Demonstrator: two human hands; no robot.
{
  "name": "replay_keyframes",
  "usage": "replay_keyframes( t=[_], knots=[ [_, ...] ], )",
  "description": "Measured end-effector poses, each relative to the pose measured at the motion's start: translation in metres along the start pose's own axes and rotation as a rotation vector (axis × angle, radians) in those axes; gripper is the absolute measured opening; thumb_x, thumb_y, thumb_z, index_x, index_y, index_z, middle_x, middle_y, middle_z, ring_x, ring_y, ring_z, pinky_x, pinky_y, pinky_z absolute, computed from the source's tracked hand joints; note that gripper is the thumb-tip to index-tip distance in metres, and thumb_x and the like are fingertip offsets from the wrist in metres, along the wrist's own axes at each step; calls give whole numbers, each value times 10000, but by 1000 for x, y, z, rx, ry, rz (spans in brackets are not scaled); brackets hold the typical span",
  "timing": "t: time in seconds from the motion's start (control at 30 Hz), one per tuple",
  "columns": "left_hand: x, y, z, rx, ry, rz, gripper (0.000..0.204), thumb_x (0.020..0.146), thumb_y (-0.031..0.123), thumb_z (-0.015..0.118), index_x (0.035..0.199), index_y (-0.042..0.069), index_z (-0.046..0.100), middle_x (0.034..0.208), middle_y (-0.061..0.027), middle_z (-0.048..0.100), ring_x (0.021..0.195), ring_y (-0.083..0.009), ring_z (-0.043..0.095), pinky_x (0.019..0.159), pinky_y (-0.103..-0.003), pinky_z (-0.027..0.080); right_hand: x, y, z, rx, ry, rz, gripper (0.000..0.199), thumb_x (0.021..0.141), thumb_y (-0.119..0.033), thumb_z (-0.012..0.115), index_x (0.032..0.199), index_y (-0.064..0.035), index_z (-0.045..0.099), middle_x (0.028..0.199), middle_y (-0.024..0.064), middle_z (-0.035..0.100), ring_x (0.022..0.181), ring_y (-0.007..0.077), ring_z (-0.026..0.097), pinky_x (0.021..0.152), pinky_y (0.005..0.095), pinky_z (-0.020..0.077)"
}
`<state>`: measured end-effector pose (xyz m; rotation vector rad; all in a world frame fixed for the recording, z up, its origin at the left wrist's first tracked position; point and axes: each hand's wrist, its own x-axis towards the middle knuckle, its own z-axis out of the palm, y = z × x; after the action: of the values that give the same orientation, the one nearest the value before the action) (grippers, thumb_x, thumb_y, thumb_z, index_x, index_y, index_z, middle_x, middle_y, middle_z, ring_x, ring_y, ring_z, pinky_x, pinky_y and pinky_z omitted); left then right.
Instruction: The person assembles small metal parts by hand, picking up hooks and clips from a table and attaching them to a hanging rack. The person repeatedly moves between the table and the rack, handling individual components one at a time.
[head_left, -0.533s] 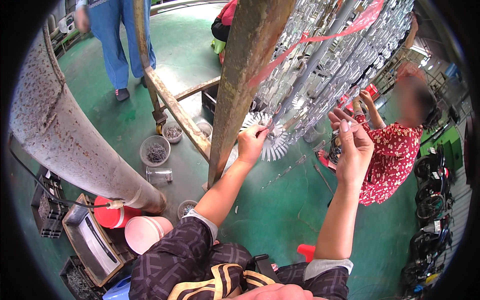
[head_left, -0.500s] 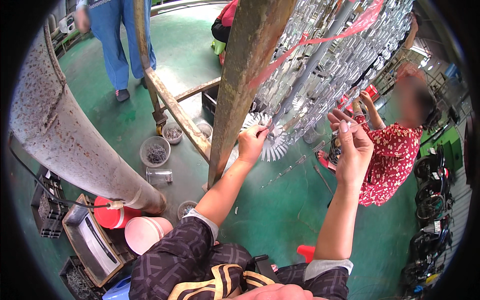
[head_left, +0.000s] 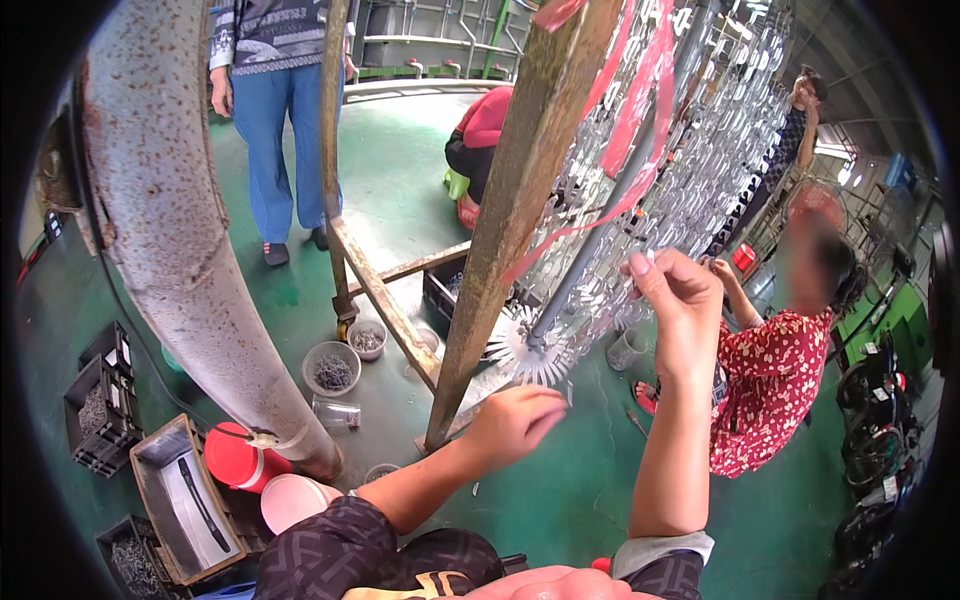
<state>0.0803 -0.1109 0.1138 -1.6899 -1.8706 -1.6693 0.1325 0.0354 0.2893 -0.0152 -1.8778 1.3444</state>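
Note:
My right hand [head_left: 683,305] is raised beside the hanging strands of small shiny metal pieces [head_left: 700,190], its thumb and fingers pinched. What sits between the fingertips is too small to make out. Lower and to the left, my left hand [head_left: 515,428] is smeared by motion, its fingers close together. Whether it holds anything does not show. Just above it, a pale round fan of radiating strips [head_left: 530,345] surrounds the lower end of a grey rod [head_left: 590,255]. A pink plastic ribbon [head_left: 640,150] hangs across the rod and a rusty metal post [head_left: 520,170].
A thick rusty pipe [head_left: 190,240] curves down on the left. Bowls of small metal parts [head_left: 332,370], a red bucket [head_left: 240,458], a wooden tray [head_left: 165,450] and black crates [head_left: 100,410] stand on the floor. A person in red [head_left: 770,390] sits close at right; others are farther back.
My left hand has dropped away from the round fan of strips. My right hand has moved up and left, against the hanging strands. The whole view has shifted, showing more of the background.

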Motion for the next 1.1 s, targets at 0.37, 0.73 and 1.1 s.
replay_keyframes(
  t=[0.37, 0.73, 1.1],
  knots=[
    [214, 145, -167, 404, 840, 650, 173, 837, -4, 645, 1007, 6, 677, 935, -136, 677, 858, -195, 649, 696, -304, 500, 79, -109, 7, -203, -129, -236, 290, 864, -265, 696, 710, -21, 666, 663, -4, 599, 598, 59, 487, 584, 223, 367],
    [271, 177, -212, 697, 649, 793, 68, 773, 48, 642, 819, 2, 662, 822, -152, 595, 798, -316, 588, 727, -389, 468, 120, -134, 17, -162, -265, -370, 265, 850, -269, 702, 748, -26, 678, 625, -33, 551, 594, 50, 478, 565, 212, 360],
    [249, 169, -200, 777, 603, 1082, 106, 742, 9, 670, 841, 46, 674, 772, -98, 546, 746, -280, 572, 670, -362, 461, 123, -155, 25, -171, -377, -174, 176, 869, -232, 703, 860, -57, 725, 722, -15, 647, 662, 61, 518, 631, 219, 394]
  ],
)
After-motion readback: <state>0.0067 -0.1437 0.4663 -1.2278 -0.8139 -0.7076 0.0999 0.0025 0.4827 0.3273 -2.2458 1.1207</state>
